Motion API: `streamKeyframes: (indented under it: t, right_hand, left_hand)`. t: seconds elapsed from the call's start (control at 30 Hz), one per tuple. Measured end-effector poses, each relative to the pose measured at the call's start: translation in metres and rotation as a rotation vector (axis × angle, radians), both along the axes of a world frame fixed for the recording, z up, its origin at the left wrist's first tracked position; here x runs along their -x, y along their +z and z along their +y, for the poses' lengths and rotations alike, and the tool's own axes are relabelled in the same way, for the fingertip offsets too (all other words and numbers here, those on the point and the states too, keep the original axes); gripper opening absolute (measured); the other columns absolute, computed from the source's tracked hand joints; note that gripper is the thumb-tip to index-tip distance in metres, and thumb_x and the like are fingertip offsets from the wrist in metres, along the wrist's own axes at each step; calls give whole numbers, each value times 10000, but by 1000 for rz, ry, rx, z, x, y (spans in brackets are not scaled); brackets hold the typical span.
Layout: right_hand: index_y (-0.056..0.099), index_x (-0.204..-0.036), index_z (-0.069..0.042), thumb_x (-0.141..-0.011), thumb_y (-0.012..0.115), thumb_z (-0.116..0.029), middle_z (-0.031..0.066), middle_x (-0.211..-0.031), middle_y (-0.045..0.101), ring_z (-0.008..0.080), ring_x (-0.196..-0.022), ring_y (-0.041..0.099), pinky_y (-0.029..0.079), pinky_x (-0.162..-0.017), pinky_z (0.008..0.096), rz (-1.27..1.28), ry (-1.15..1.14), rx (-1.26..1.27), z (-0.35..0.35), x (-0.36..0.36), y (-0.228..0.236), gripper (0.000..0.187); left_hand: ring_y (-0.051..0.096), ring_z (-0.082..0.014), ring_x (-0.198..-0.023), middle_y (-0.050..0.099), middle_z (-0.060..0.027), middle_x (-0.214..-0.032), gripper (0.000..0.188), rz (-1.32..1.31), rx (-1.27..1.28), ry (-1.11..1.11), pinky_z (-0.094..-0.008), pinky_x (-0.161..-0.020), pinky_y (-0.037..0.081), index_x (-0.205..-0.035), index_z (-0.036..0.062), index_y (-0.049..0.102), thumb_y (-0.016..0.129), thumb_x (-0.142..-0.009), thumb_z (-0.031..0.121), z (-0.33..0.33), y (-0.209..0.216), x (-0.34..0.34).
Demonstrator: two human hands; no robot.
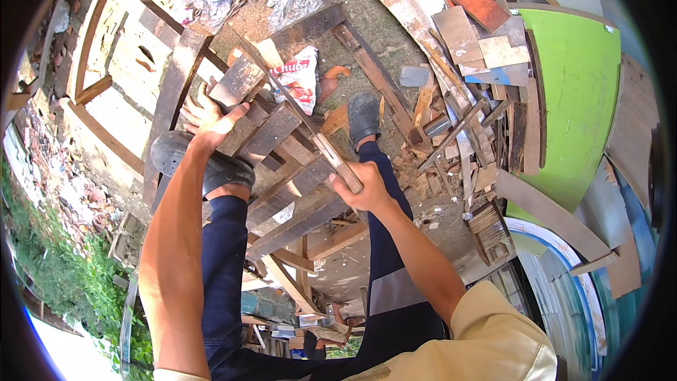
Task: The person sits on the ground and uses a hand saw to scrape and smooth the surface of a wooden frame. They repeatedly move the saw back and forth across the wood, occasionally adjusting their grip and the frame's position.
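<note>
My right hand [363, 187] is closed round the wooden handle of what looks like a handsaw [300, 114], its long thin blade seen nearly edge-on. The blade slants up and left across several dark wooden pieces [271, 134]. Fingers spread, my left hand [208, 116] presses on the wood beside a short block [238, 81], the thumb lying along its near end. My left shoe [204, 162] rests against the timber just below that hand. Farther right, my right shoe [364, 116] stands past the blade. Where the teeth meet the wood is hidden.
A wooden frame [169, 88] lies at the left. Scrap boards [465, 42] and splintered offcuts pile up at the right, by a green panel [571, 106]. A red-and-white packet [300, 81] lies beyond the blade. Another person [338, 328] is partly visible at the bottom.
</note>
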State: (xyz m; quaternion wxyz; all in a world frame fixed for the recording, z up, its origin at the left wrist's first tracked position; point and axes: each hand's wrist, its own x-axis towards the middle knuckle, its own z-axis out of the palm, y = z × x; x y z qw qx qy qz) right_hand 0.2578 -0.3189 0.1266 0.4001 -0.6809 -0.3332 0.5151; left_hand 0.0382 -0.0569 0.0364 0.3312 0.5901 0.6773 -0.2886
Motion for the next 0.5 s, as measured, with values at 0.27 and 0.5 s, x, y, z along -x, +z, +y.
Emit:
streamKeyframes:
  t: [0.27,0.5]
  right_hand:
    - [639,-757,-5,-889,711,-174,32,-541,525,103,-486,472,384,-479,322,69,4,92,52,-12,-35,227]
    - [669,-811,4,-895,710,-214,48,-548,525,127,-489,487,402,-495,343,46,-17,114,84,-11,-43,237]
  left_hand:
    - [-119,-512,-1504,-63,-300,-1642,1384,-63,-7,-57,-653,-1183,-11,-1604,189,10,775,-611,775,-2,9,-7]
    - [-150,-536,-1492,-84,-313,-1643,1391,-46,54,-81,-637,-1187,-27,-1611,155,-33,698,-642,835,1,12,-3]
